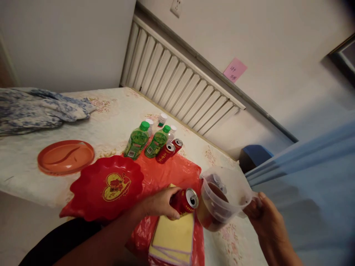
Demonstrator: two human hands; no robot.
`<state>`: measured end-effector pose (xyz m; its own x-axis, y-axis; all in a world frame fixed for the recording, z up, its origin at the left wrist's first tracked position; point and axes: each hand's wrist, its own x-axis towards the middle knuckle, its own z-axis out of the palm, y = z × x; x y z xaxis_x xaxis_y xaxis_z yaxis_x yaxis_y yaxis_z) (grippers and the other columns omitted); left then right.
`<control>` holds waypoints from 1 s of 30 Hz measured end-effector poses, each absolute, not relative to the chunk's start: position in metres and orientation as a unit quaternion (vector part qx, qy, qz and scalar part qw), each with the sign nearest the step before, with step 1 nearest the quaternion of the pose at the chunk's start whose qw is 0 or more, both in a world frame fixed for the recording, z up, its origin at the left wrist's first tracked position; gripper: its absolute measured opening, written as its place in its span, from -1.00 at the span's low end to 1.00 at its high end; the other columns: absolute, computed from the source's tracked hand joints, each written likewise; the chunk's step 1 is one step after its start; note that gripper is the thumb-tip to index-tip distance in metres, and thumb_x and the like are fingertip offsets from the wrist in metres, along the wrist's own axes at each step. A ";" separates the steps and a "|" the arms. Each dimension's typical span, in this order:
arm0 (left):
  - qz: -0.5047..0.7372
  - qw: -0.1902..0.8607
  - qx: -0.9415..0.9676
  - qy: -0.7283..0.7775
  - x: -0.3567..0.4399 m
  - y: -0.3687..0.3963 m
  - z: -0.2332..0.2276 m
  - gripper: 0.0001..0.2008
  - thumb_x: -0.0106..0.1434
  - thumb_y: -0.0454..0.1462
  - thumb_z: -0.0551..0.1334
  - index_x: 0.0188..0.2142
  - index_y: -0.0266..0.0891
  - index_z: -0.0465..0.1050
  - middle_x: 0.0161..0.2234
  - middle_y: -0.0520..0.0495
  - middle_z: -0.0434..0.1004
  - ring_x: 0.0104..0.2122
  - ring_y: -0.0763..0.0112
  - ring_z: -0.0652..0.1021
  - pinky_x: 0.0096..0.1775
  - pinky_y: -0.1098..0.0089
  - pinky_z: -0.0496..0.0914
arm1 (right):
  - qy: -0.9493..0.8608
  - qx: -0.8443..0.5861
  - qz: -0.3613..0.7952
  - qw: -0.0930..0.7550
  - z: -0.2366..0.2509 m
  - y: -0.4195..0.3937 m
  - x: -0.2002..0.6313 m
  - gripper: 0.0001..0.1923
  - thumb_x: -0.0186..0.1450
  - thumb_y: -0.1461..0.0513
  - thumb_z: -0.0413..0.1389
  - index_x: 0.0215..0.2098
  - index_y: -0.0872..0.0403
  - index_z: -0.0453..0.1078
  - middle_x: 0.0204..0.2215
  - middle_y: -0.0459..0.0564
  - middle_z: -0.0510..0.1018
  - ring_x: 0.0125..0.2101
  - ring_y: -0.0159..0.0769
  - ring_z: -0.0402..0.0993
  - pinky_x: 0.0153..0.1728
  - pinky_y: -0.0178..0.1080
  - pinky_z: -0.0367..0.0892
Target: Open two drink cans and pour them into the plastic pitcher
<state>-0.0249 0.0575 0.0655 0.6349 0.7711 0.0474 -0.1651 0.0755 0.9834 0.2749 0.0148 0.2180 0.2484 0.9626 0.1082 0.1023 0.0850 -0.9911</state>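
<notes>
Our left hand wraps the red can, tipped on its side, mouth at the rim of the clear measuring cup. Our right hand pinches the cup's handle, brown liquid inside, above the red plastic sheet.

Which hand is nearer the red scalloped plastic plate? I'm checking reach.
Left. The left hand, gripping a red can, sits just beside the red scalloped plastic plate; the right hand is farther off.
</notes>
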 end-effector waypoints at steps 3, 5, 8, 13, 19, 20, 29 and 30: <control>0.323 0.706 0.584 0.236 -0.030 0.050 0.068 -0.16 -0.21 -0.42 0.44 0.15 -0.19 0.39 0.02 -0.08 0.55 0.00 0.08 0.53 -0.04 0.27 0.44 | -0.462 -0.527 0.398 0.592 0.218 0.030 0.257 -0.45 0.22 -0.06 0.18 -0.71 -0.01 0.05 -0.76 -0.24 0.02 -0.71 -0.47 -0.14 -0.66 -0.26 -0.09; 0.312 0.713 0.582 0.235 -0.033 0.045 0.069 -0.17 -0.22 -0.40 0.45 0.14 -0.20 0.39 0.00 -0.09 0.56 -0.01 0.07 0.53 -0.05 0.24 0.44 | -0.462 -0.505 0.417 0.598 0.217 0.041 0.243 -0.43 0.21 -0.08 0.19 -0.73 0.00 0.08 -0.78 -0.24 0.04 -0.72 -0.48 -0.12 -0.66 -0.26 -0.11; 0.300 0.717 0.582 0.237 -0.036 0.038 0.068 -0.20 -0.23 -0.39 0.46 0.10 -0.21 0.42 -0.03 -0.07 0.59 -0.02 0.05 0.54 -0.06 0.23 0.44 | -0.485 -0.478 0.433 0.590 0.212 0.059 0.219 -0.41 0.20 -0.14 0.17 -0.74 0.01 0.12 -0.80 -0.24 0.03 -0.75 -0.50 -0.11 -0.67 -0.27 -0.10; 0.289 0.704 0.602 0.240 -0.041 0.033 0.066 -0.14 -0.24 -0.35 0.49 0.14 -0.14 0.41 0.01 -0.05 0.57 0.02 0.02 0.52 -0.01 0.20 0.43 | -0.507 -0.455 0.446 0.581 0.197 0.085 0.178 -0.40 0.21 -0.19 0.12 -0.74 0.01 0.14 -0.83 -0.26 0.02 -0.78 -0.50 -0.10 -0.69 -0.30 -0.06; 0.270 0.687 0.626 0.252 -0.047 0.031 0.069 -0.21 -0.25 -0.27 0.53 0.06 -0.15 0.46 -0.05 -0.06 0.58 -0.01 0.00 0.52 -0.02 0.19 0.42 | -0.470 -0.417 0.514 0.584 0.172 0.109 0.140 -0.45 0.18 -0.12 0.17 -0.73 0.02 0.18 -0.85 -0.26 0.04 -0.78 -0.52 -0.09 -0.69 -0.33 -0.07; 0.272 0.688 0.625 0.248 -0.047 0.031 0.069 -0.21 -0.25 -0.26 0.53 0.05 -0.15 0.46 -0.04 -0.06 0.57 -0.01 0.00 0.52 -0.02 0.19 0.42 | -0.471 -0.413 0.521 0.579 0.168 0.111 0.136 -0.45 0.19 -0.12 0.16 -0.73 0.02 0.18 -0.84 -0.26 0.04 -0.78 -0.51 -0.09 -0.69 -0.33 -0.07; 0.278 0.676 0.631 0.258 -0.045 0.034 0.067 -0.21 -0.26 -0.26 0.53 0.05 -0.17 0.45 -0.02 -0.08 0.56 -0.01 0.00 0.51 0.00 0.16 0.41 | -0.448 -0.379 0.571 0.574 0.129 0.119 0.125 -0.47 0.19 -0.11 0.17 -0.72 0.02 0.19 -0.85 -0.28 0.06 -0.78 -0.51 -0.10 -0.66 -0.33 -0.06; 0.282 0.677 0.629 0.259 -0.044 0.035 0.066 -0.20 -0.26 -0.28 0.53 0.06 -0.17 0.44 -0.01 -0.08 0.56 0.00 0.00 0.51 0.01 0.15 0.40 | -0.440 -0.376 0.571 0.581 0.127 0.118 0.126 -0.48 0.19 -0.10 0.17 -0.72 0.02 0.19 -0.84 -0.28 0.06 -0.78 -0.51 -0.10 -0.66 -0.33 -0.04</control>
<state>-0.0441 0.0349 0.0660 0.7073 0.7069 0.0035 -0.0553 0.0505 0.9972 0.1261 0.1177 0.1269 -0.0410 0.9958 0.0817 -0.3327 0.0635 -0.9409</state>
